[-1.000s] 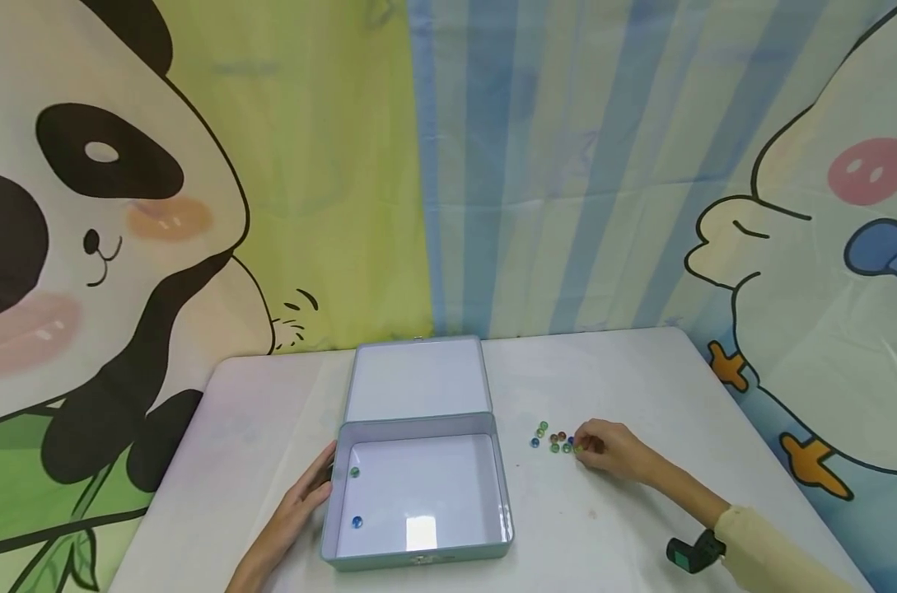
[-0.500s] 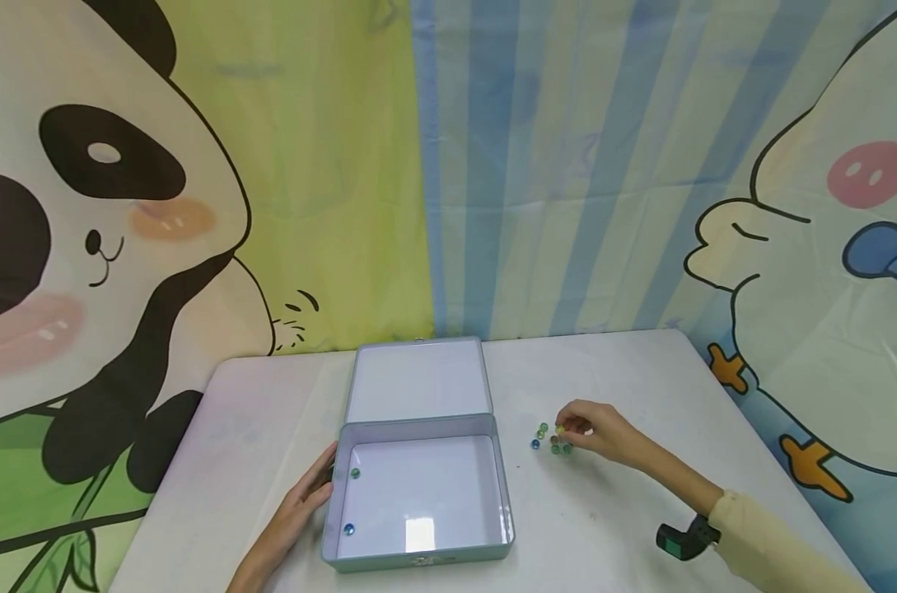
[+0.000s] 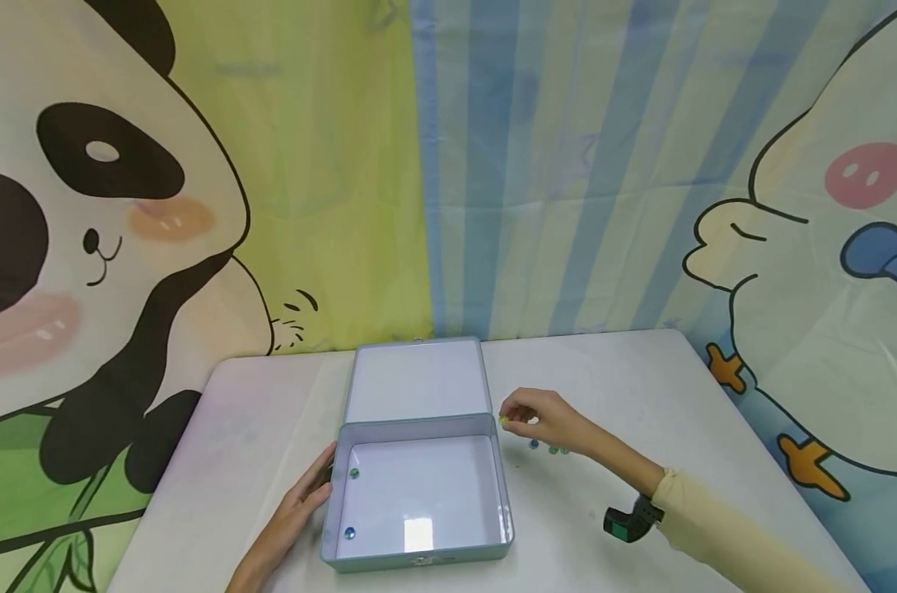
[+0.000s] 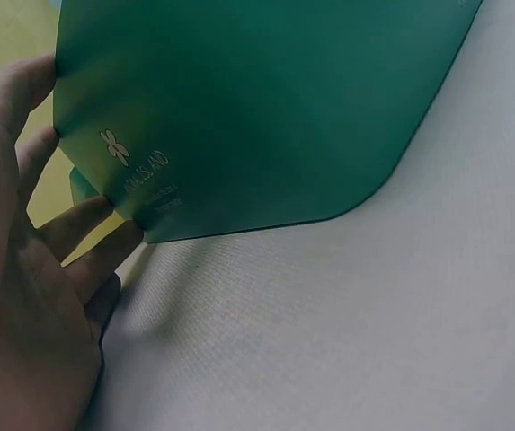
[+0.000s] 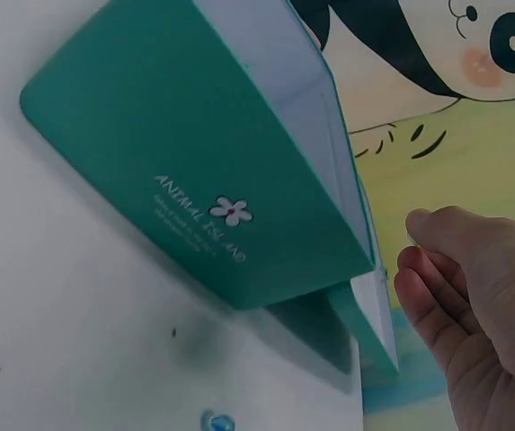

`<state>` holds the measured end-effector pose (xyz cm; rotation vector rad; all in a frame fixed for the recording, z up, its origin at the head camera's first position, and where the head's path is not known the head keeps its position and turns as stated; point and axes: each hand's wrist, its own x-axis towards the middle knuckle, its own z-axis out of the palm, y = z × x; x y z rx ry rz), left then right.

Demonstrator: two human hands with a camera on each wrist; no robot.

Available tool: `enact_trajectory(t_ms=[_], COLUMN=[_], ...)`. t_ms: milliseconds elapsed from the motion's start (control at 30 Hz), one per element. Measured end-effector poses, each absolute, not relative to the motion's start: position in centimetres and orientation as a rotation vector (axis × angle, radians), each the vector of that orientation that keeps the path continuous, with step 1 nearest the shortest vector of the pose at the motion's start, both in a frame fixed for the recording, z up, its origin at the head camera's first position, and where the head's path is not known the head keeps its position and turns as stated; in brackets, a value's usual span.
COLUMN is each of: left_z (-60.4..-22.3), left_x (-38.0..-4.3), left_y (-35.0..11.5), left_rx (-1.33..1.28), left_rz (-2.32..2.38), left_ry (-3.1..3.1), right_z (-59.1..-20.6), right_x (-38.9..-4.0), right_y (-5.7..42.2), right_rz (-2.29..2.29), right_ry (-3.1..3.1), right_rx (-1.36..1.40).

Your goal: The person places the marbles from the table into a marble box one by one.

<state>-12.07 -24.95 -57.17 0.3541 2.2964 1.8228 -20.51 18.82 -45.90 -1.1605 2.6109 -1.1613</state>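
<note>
A green tin box (image 3: 374,562) with a pale inside lies on the white table, its lid (image 3: 418,380) tipped back. My left hand (image 3: 300,499) rests against the box's left side; the left wrist view shows its fingertips (image 4: 98,214) touching the green wall near a corner. Just off the box's right rim, my right hand (image 3: 548,418) pinches a yellow-green marble (image 3: 503,420) between thumb and fingertips. Inside the box are a green marble (image 3: 354,473) and a blue marble (image 3: 350,534).
On the table to the right, a blue marble (image 3: 534,444) and green marbles (image 3: 554,450) show below the right forearm, which covers others. In the right wrist view, a blue marble (image 5: 218,422) sits at the bottom edge. Printed cloth (image 3: 344,181) hangs behind the table.
My right hand has lifted the yellow-green marble from the group and carried it left to the box's right rim. The blue marble inside rolled slightly toward the front left. My left hand stays put.
</note>
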Motion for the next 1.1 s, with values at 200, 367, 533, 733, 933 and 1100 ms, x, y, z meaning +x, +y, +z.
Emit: enact_trajectory(t_ms=[200, 367, 533, 733, 933, 1100], left_z=[-57.1, -56.8, -56.8, -57.0, -56.9, -57.0], left_x=[-11.9, -12.0, -12.0, -12.2, -12.2, -12.2], left_y=[-25.0, -25.0, -24.8, -25.0, -25.0, -24.9], left_rx=[0.349, 0.304, 0.242, 0.369, 0.336, 0.318], left_rz=[1.828, 1.820, 1.818, 1.802, 1.797, 1.786], left_ry=[2.295, 2.283, 2.276, 2.291, 2.312, 2.320], right_z=[-44.9, -44.4, -44.5, -45.3, -46.4, -47.1], right_x=[-21.4, -22.3, -22.9, -23.0, -23.1, -23.0], right_y=[15.0, 11.2, 7.3, 3.4, 0.0, -2.0], right_rz=[-1.134, -1.037, -0.927, -0.780, -0.629, -0.589], right_ry=[2.526, 2.487, 2.454, 2.397, 2.353, 2.361], right_rx=[-1.186, -1.242, -1.288, -1.319, -1.401, -1.427])
